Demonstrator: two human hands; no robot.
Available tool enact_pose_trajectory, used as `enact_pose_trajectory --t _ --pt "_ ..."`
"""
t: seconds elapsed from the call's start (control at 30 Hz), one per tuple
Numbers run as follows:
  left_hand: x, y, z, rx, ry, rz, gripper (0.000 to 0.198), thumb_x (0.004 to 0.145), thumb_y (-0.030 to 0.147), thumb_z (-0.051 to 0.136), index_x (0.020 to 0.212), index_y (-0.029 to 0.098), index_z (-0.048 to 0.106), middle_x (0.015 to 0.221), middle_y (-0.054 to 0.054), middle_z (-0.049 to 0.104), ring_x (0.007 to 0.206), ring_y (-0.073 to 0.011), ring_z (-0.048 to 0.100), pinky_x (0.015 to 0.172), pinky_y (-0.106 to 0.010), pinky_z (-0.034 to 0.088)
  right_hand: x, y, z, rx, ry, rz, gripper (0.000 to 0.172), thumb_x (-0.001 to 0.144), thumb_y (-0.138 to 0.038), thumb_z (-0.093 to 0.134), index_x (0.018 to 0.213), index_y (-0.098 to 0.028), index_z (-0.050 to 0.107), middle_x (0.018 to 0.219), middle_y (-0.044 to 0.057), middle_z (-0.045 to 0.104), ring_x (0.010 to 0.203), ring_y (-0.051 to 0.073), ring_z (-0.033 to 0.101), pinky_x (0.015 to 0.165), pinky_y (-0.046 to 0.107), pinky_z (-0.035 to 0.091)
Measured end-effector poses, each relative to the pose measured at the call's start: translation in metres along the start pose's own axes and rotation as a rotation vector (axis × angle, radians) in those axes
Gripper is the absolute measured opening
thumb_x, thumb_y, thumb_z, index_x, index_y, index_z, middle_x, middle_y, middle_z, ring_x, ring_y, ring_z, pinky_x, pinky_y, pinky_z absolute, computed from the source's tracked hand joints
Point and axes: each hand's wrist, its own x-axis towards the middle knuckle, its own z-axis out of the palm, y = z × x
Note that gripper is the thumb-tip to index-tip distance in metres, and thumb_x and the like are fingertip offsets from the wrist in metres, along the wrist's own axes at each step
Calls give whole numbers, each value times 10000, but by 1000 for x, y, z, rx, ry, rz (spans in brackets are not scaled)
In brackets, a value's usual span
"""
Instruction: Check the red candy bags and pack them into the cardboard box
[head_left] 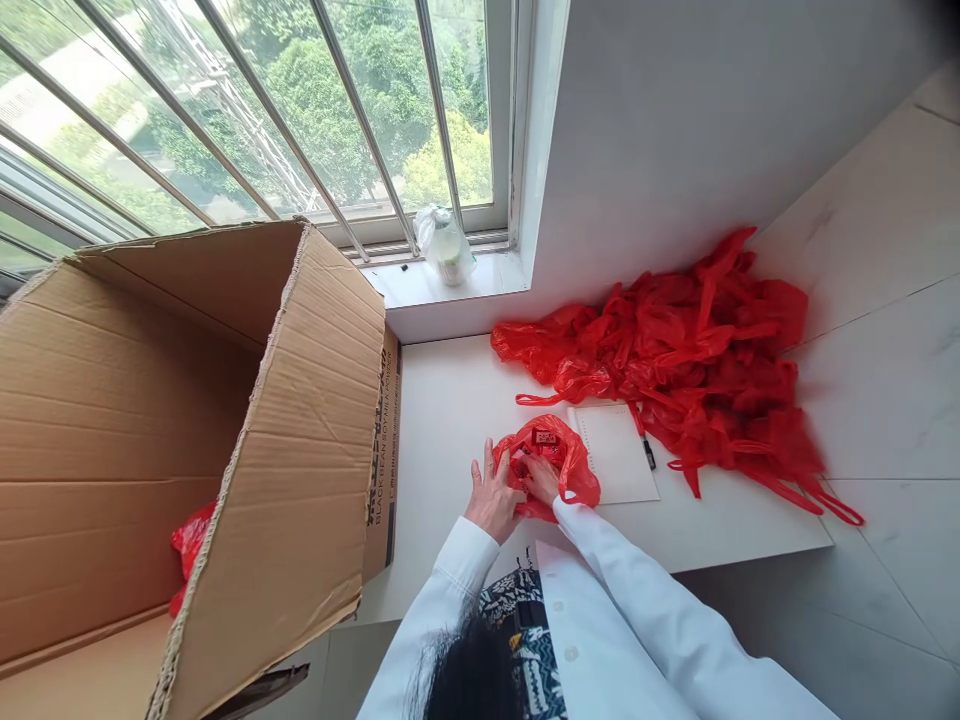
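A red plastic bag (581, 470) sits with its mouth up on the white tabletop, close in front of me. My left hand (495, 500) is at the bag's left rim, with thumb and index finger on the plastic and the other fingers spread outward. Inside the mouth is my right hand (541, 478), its fingers pointing left and partly hidden by the bag and its contents. Behind those fingers lies a small dark red packet (545, 437) with a printed label, too small to read. A white notebook (619, 455) lies partly under the bag's right side.
A large open cardboard box (315, 400) stands at left, with red plastic (193, 540) inside. Many red bags (675, 350) are heaped at the back right. A black pen (649, 453) lies by the notebook. On the windowsill stands a plastic-wrapped cup (448, 255).
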Motion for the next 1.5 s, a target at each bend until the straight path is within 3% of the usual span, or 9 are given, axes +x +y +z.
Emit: enact_pose_trajectory --t 0.2,0.4,0.5,0.67,0.83,1.0,1.1,1.3,1.5 --pt "-12 -5 -11 18 -49 -53 92 743 234 684 823 223 727 1427 -118 363 1371 -457 69 1018 -694 186 -39 -3 -79 -24 148 -34 492 824 -130 391 1309 -184 449 1365 107 434 1195 224 459 958 367 407" --pt "-25 -9 -32 33 -64 -11 223 818 104 508 733 203 689 858 -77 662 930 -262 597 883 -520 387 -90 4 -163 -313 429 -80 378 823 -138 445 1180 -199 552 1176 86 568 1088 232 485 892 350 431" --pt "-27 -6 -40 65 -66 -2 234 846 123 476 752 208 673 772 -51 649 794 -213 611 825 -421 413 -99 10 -165 -413 471 31 395 783 -212 568 1177 -186 563 1173 116 565 1069 278 482 844 366 430" --pt "-32 -7 -47 114 37 -6 201 841 91 472 811 201 637 853 -45 644 836 -200 610 745 -313 426 -103 7 -156 -175 311 247 164 826 -280 513 900 -218 646 747 44 639 667 183 561 583 266 385" --pt "-42 -17 -55 125 230 41 195 836 82 467 839 215 611 874 -30 613 804 -166 586 710 -274 431 -102 -13 -174 354 508 118 289 827 -400 510 1023 -205 594 663 -9 597 601 131 544 585 234 410" --pt "-54 -17 -71 105 404 86 213 881 119 398 821 195 588 834 -35 534 745 -144 530 672 -253 443 -101 -30 -182 678 648 9 330 810 -403 549 1065 -193 553 869 41 650 738 134 587 668 243 459" --pt "-54 -17 -70 98 462 83 192 876 123 402 826 189 575 868 -42 519 782 -149 528 699 -262 456 -103 -33 -174 601 593 -5 266 810 -350 552 1030 -201 573 925 43 653 753 135 584 672 244 456" --pt "-55 -24 -46 100 231 -24 177 744 38 474 778 185 565 1069 -82 548 832 -180 588 673 -294 486 -108 -28 -144 63 354 -49 380 806 -84 385 1105 -228 569 949 41 636 875 181 578 747 292 438" --pt "-69 -32 -54 -203 243 34 75 674 158 599 667 190 531 1282 -115 499 1226 -331 414 954 -492 405 -115 -32 -146 -172 321 -102 488 785 -4 319 1152 -230 546 935 57 617 908 202 547 755 305 439"
